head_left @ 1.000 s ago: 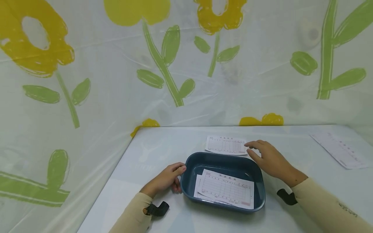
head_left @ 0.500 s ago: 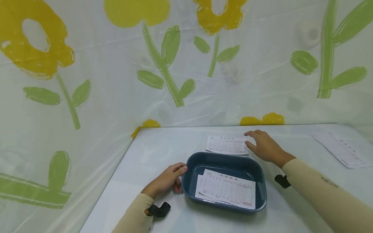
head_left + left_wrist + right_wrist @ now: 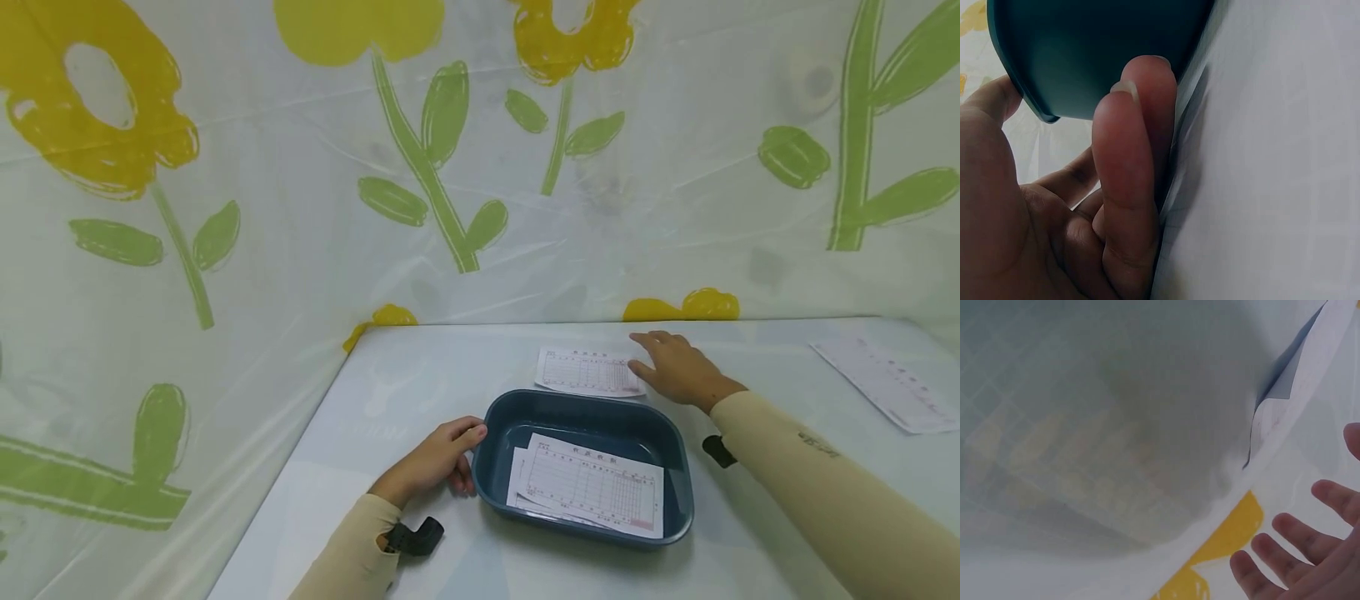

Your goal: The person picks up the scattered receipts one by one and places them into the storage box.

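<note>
A dark blue rectangular plastic tray (image 3: 585, 402) stands on the table, holding a few overlapping printed paper forms (image 3: 592, 483). My left hand (image 3: 431, 458) holds the tray's left side, a digit at the rim. In the left wrist view, curled fingers (image 3: 1124, 150) lie low beside the tray's outer wall (image 3: 1085, 56). Behind the tray lies another printed form (image 3: 585, 371). My right hand (image 3: 678, 367) hovers by that form's right end, fingers extended and holding nothing. In the right wrist view, the fingers (image 3: 1300, 537) are spread apart from the curled paper edge (image 3: 1279, 406).
Another printed paper form (image 3: 888, 383) lies at the far right of the white table (image 3: 795, 467). A flower-patterned curtain (image 3: 300, 208) rises along the table's back and left. Black camera mounts sit on both wrists.
My right hand has moved slightly back and away from me, beside the rear form, its forearm reaching further in. The left hand stays at the tray.
</note>
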`<state>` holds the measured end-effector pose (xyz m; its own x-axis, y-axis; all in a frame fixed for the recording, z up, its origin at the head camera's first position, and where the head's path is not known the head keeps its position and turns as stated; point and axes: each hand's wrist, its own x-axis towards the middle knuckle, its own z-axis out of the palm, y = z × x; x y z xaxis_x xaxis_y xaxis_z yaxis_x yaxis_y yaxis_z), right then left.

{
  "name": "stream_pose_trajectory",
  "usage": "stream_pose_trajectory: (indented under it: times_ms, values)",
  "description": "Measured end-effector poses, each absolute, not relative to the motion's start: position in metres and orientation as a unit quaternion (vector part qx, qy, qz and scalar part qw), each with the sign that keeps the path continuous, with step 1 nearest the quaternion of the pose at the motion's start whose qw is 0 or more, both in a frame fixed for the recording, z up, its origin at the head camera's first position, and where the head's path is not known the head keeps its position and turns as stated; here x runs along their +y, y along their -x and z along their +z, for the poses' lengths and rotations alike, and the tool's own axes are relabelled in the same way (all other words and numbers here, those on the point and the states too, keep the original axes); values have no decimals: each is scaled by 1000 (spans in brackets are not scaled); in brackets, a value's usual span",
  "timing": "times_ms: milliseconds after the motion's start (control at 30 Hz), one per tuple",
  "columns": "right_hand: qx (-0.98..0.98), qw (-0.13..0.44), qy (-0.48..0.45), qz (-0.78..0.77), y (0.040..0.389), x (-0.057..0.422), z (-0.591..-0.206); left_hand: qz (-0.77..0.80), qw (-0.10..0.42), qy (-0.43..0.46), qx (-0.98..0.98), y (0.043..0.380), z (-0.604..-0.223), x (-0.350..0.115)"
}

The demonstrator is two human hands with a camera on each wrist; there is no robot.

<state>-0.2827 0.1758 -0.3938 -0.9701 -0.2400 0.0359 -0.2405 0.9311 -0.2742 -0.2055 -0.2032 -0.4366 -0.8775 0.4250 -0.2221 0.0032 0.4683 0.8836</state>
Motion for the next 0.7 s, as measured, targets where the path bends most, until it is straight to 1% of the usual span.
stream_pose_trajectory:
  times_ms: [367, 600, 700]
  values:
    - [-985, -37, -108, 131, 295, 174, -396, 503, 212, -116, 830, 206, -435, -201]
    - [-983, -48, -118, 129, 303, 165, -390, 503, 212, -115, 830, 204, -434, -202]
    - [-983, -61, -121, 128, 305, 161, -389, 504, 212, -113, 829, 205, -435, -201]
